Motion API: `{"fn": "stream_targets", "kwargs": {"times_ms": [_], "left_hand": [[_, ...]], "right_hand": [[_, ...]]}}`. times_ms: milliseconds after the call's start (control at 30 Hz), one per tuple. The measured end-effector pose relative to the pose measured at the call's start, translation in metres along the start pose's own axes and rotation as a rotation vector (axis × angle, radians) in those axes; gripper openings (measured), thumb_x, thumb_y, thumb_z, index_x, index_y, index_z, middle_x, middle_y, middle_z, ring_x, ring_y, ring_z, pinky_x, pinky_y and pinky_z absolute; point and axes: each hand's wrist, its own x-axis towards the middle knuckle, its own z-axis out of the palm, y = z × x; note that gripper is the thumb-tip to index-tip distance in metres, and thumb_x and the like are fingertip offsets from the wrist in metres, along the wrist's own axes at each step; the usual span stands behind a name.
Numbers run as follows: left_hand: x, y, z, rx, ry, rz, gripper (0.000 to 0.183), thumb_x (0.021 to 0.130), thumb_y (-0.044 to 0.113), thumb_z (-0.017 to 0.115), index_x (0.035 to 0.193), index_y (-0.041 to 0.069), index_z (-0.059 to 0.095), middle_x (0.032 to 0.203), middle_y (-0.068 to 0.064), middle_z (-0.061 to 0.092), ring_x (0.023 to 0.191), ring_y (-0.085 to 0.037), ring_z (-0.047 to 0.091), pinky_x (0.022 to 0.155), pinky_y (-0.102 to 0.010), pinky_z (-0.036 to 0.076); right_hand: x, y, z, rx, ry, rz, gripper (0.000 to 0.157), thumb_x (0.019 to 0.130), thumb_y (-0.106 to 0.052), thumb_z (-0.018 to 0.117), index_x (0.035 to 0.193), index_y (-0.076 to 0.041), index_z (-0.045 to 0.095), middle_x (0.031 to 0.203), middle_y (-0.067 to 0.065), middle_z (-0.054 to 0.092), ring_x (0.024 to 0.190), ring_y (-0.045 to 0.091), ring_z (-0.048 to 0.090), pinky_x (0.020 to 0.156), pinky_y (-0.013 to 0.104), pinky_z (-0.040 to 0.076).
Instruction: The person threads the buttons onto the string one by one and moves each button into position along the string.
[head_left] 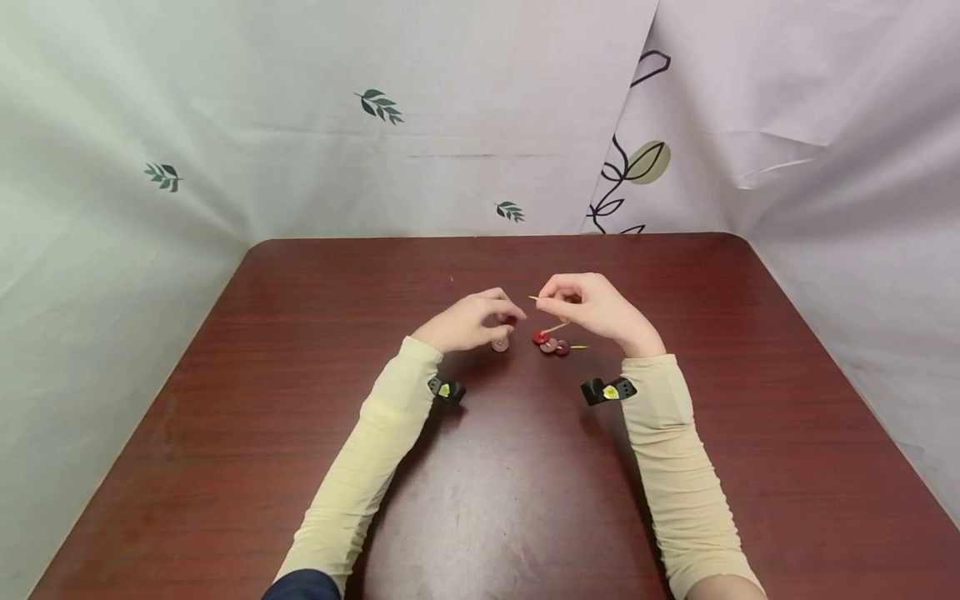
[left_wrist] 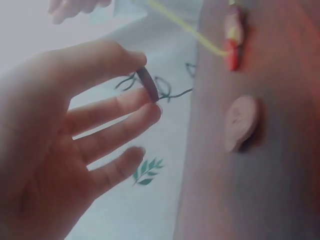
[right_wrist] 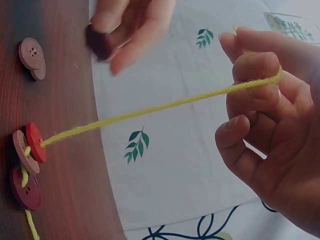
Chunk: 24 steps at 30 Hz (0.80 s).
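My left hand [head_left: 467,323] pinches a dark maroon button [left_wrist: 148,84] edge-on between thumb and fingertips, above the table. Opposite it, my right hand [head_left: 598,308] holds a yellow yarn [right_wrist: 165,106] near its end, with the tip poking out past thumb and forefinger. From those fingers the yarn slants down to a bright red button [right_wrist: 36,142]. A pink button [right_wrist: 19,144] and a purple button [right_wrist: 25,189] follow on the same strand, lying on the table. Below my left fingers lie two overlapping loose pink buttons [right_wrist: 31,54].
The brown wooden table [head_left: 480,483] runs back to a pale leaf-printed curtain [head_left: 450,167]. Dark camera mounts [head_left: 448,390] are strapped at both wrists, over cream sleeves [head_left: 663,433]. A yarn tail [head_left: 579,347] extends right of the purple button.
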Motion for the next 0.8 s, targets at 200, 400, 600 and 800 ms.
{"fn": "stream_targets", "kwargs": {"times_ms": [200, 400, 600, 800], "left_hand": [[-0.007, -0.003, -0.014, -0.026, 0.051, 0.02, 0.024, 0.093, 0.014, 0.061, 0.115, 0.01, 0.069, 0.104, -0.005, 0.06, 0.092, -0.017, 0.059, 0.088, -0.037, 0.051], [-0.01, -0.001, -0.021, -0.116, 0.107, 0.003, 0.024, 0.092, 0.016, 0.064, 0.116, 0.013, 0.068, 0.108, -0.003, 0.062, 0.094, -0.013, 0.059, 0.091, -0.035, 0.053], [-0.01, 0.002, -0.025, -0.201, 0.196, 0.049, 0.022, 0.088, 0.009, 0.068, 0.11, 0.01, 0.067, 0.11, -0.006, 0.061, 0.104, -0.021, 0.066, 0.089, -0.033, 0.054], [-0.009, 0.002, -0.025, -0.203, 0.273, 0.138, 0.02, 0.082, 0.004, 0.073, 0.101, 0.006, 0.065, 0.104, -0.006, 0.061, 0.099, -0.021, 0.068, 0.091, -0.035, 0.052]], "right_hand": [[0.001, 0.0, 0.001, 0.007, -0.017, 0.006, 0.011, 0.092, -0.024, 0.066, 0.092, -0.013, 0.068, 0.067, 0.008, 0.062, 0.065, 0.019, 0.063, 0.064, 0.029, 0.048], [0.002, -0.001, 0.002, 0.0, -0.026, 0.0, 0.011, 0.092, -0.025, 0.066, 0.091, -0.014, 0.068, 0.065, 0.001, 0.062, 0.071, 0.029, 0.065, 0.066, 0.03, 0.049], [0.003, 0.0, 0.004, 0.004, -0.038, -0.01, 0.011, 0.091, -0.026, 0.067, 0.09, -0.014, 0.068, 0.063, -0.003, 0.061, 0.071, 0.028, 0.067, 0.067, 0.03, 0.051], [0.003, -0.001, 0.005, -0.013, -0.043, -0.029, 0.008, 0.091, -0.023, 0.067, 0.089, -0.015, 0.068, 0.063, -0.003, 0.06, 0.067, 0.023, 0.064, 0.066, 0.03, 0.051]]}}
